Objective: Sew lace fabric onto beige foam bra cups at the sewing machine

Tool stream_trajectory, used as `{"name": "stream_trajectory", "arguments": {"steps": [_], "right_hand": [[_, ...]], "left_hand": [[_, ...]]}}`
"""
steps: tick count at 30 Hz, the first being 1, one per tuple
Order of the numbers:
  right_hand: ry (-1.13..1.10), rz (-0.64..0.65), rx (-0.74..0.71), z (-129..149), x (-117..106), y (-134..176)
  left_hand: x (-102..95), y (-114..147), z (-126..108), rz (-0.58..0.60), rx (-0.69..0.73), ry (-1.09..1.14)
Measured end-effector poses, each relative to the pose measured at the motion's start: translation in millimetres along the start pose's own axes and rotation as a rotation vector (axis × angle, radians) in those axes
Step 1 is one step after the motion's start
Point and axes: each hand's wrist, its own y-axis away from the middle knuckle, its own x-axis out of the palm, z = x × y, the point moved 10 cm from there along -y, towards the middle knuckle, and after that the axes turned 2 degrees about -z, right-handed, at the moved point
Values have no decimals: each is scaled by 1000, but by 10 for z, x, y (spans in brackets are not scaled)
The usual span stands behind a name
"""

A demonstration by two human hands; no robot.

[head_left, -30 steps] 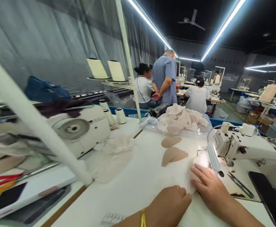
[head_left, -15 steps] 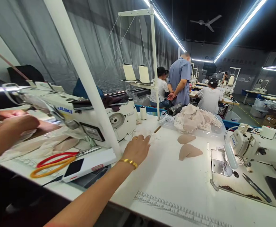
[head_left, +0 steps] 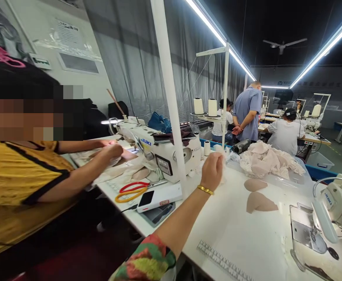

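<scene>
My left hand [head_left: 212, 171], with a gold bracelet on the wrist, is raised over the white table [head_left: 232, 230]. Its fingers are closed on a wispy bit of sheer white material [head_left: 224, 169], which sticks out beyond the fingertips; its exact kind is unclear. To the right of the hand, two beige fabric pieces [head_left: 260, 203] lie flat. A heap of beige, lace-edged fabric [head_left: 266, 158] rests in a clear plastic tray [head_left: 298, 177] behind them. My right hand is outside the picture.
At left, a co-worker in yellow [head_left: 39, 171] handles beige fabric by a sewing machine [head_left: 171, 156]. Scissors [head_left: 132, 191] and a white device [head_left: 159, 198] lie near the front edge. A white pole [head_left: 171, 97] rises beside my arm. Another sewing machine [head_left: 337, 203] stands at right.
My left hand has lifted from the tabletop, closing on the wispy white material. The view has swung left, bringing in more of the co-worker.
</scene>
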Motion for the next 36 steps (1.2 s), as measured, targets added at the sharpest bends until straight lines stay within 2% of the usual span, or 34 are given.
{"name": "stream_trajectory", "arguments": {"steps": [2,3,6,8,9,10,12,14,16,18,19,21,23,26,28,31,34,36], "right_hand": [[-146,-35,154,-115,-167,229],[-167,-52,195,-105,-243,361],[-214,-144,319,54,-396,638],[-402,-180,416,165,-359,659],[-438,-156,431,219,-315,618],[-430,-184,466,204,-342,591],[-310,-286,470,111,-555,587],[-5,-301,393,38,-847,680],[391,-278,341,-51,-1154,882],[740,-252,406,-250,-1449,1122],[847,-234,457,-371,-1564,1220],[910,-201,489,-541,-1662,1306],[885,-188,471,-559,-1620,1288],[767,-181,403,-295,-1405,1187],[651,-175,318,-10,-1223,1084],[747,-189,158,386,-998,879],[883,-224,56,575,-828,674],[893,-227,14,629,-766,593]], "left_hand": [[49,258,-453,87,146,146],[116,441,-701,170,225,224],[314,1133,-1408,477,452,463],[387,1551,-1667,689,530,623],[494,1685,-1635,848,414,726],[587,1731,-1520,924,273,787],[793,1715,-1237,1013,108,810],[1037,1616,-935,1059,-18,783],[1222,1526,-689,1053,-182,771],[1287,1572,-680,1100,-273,794],[1280,1627,-767,1136,-282,816],[1236,1757,-1062,1216,-227,858],[1221,1850,-1331,1257,-182,868],[1261,1898,-1533,1276,-201,882],[1275,1905,-1579,1284,-234,909],[1267,1955,-1631,1301,-281,953],[1262,2010,-1669,1288,-284,956],[1242,2009,-1652,1310,-231,938]]}}
